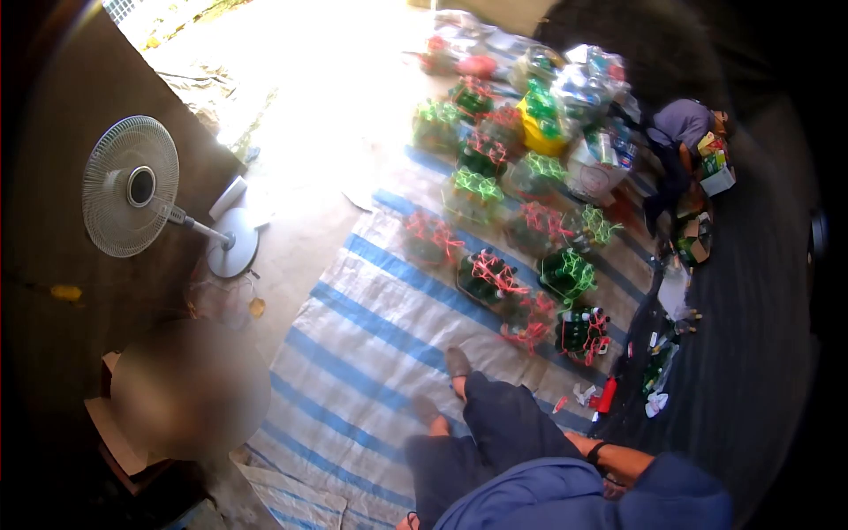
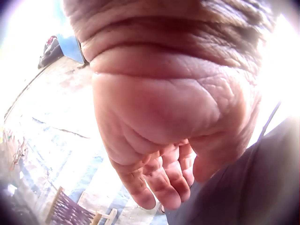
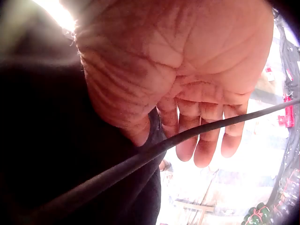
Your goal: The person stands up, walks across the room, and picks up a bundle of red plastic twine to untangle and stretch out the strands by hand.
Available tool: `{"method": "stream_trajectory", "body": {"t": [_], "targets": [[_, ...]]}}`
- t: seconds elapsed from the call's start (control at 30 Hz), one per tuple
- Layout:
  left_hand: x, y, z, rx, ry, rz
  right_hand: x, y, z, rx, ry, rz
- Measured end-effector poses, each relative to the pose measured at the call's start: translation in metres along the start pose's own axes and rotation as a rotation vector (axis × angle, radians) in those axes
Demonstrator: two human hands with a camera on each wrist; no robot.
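Note:
In the left wrist view the left hand (image 2: 164,117) hangs beside dark trousers (image 2: 253,178), its fingers loosely bent and empty. The right hand (image 3: 187,79) hangs at the other trouser leg with relaxed fingers, holding nothing; a thin dark cord (image 3: 187,133) crosses in front of them. The head view shows part of the right hand (image 1: 579,442) by the thigh and only a sliver of the left hand (image 1: 408,523) at the bottom edge. Both feet stand on a blue-and-white striped sheet (image 1: 340,340). Beyond them are bottle bundles (image 1: 481,274) tied with red or green string.
A standing fan (image 1: 132,185) is at the left, with an open cardboard box (image 1: 119,437) below it. At the upper right another person (image 1: 680,128) bends near small boxes (image 1: 715,172). A red bottle (image 1: 605,395) and scraps lie along the sheet's right side, beside dark cloth (image 1: 742,353).

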State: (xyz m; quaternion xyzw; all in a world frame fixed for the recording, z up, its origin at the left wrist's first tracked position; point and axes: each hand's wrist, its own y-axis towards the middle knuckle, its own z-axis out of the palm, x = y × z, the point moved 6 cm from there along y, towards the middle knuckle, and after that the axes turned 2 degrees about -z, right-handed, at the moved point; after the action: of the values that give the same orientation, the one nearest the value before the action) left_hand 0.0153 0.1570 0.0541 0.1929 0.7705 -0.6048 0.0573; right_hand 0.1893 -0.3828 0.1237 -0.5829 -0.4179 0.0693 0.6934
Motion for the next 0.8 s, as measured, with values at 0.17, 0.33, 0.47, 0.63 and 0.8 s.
{"method": "stream_trajectory", "body": {"t": [0.17, 0.33, 0.47, 0.63, 0.8], "targets": [[0.004, -0.005, -0.003, -0.005, -0.029, 0.000, 0.044, -0.005, -0.012, -0.012, -0.076, 0.164], [0.011, -0.013, -0.001, -0.011, -0.060, -0.002, 0.049, 0.032, -0.028, -0.060, -0.437, -0.137], [0.017, -0.019, 0.006, -0.017, -0.082, -0.006, 0.017, 0.059, -0.046, -0.160, -0.274, -0.108], [0.023, -0.027, 0.016, -0.033, -0.115, -0.005, 0.038, 0.069, -0.064, -0.204, -0.318, -0.088], [0.029, -0.036, 0.033, -0.054, -0.150, -0.012, 0.075, 0.068, -0.075, -0.220, -0.372, -0.106]]}}
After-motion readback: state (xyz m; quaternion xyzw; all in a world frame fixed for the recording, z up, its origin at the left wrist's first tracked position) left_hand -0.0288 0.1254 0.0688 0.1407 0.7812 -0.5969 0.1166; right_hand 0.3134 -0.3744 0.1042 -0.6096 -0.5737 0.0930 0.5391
